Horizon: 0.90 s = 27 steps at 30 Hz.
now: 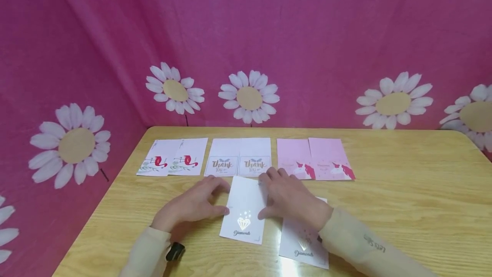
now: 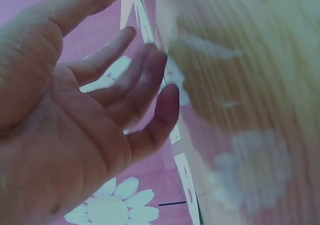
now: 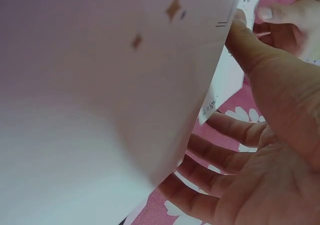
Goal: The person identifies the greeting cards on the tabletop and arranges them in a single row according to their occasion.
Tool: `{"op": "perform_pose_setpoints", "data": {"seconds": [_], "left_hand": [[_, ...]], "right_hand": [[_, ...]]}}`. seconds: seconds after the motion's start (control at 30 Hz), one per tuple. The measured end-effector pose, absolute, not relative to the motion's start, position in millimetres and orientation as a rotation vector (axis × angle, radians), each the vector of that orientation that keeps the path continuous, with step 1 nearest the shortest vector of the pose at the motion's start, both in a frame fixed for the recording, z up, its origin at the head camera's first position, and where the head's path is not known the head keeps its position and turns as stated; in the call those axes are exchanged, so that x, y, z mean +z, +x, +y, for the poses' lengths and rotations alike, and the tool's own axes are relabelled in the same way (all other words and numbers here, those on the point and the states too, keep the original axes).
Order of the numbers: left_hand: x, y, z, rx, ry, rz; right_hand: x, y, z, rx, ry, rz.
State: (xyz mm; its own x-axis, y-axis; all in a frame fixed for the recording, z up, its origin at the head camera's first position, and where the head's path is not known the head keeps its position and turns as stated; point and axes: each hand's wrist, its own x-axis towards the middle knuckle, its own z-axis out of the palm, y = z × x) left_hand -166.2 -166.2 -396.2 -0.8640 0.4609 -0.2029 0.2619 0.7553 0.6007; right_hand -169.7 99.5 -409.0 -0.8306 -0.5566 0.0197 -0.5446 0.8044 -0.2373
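Observation:
In the head view a white card with a gold diamond and the word "Diamonds" lies on the wooden table between both hands. My left hand is at its left edge, fingers relaxed and thumb tip by the edge; in the left wrist view the fingers curve loosely around nothing. At the card's right edge is my right hand, its fingers spread and slightly bent. Under the right wrist lies a second Diamonds card, partly hidden by the forearm. In the right wrist view a white sheet with gold stars fills the left side.
Along the back of the table lie card pairs: flamingo cards left, "Thank you" cards in the middle, pink unicorn cards right. Behind hangs a pink curtain with white daisies.

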Motion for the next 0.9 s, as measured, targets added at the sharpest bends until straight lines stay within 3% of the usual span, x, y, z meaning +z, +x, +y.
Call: {"op": "perform_pose_setpoints", "data": {"seconds": [0.23, 0.9], "left_hand": [[-393, -164, -166, 1.05, 0.603, 2.495], [-396, -158, -149, 1.406, 0.387, 2.262]], "right_hand": [[-408, -168, 100, -0.334, -0.886, 2.945], [-407, -167, 100, -0.279, -0.898, 2.954]]}}
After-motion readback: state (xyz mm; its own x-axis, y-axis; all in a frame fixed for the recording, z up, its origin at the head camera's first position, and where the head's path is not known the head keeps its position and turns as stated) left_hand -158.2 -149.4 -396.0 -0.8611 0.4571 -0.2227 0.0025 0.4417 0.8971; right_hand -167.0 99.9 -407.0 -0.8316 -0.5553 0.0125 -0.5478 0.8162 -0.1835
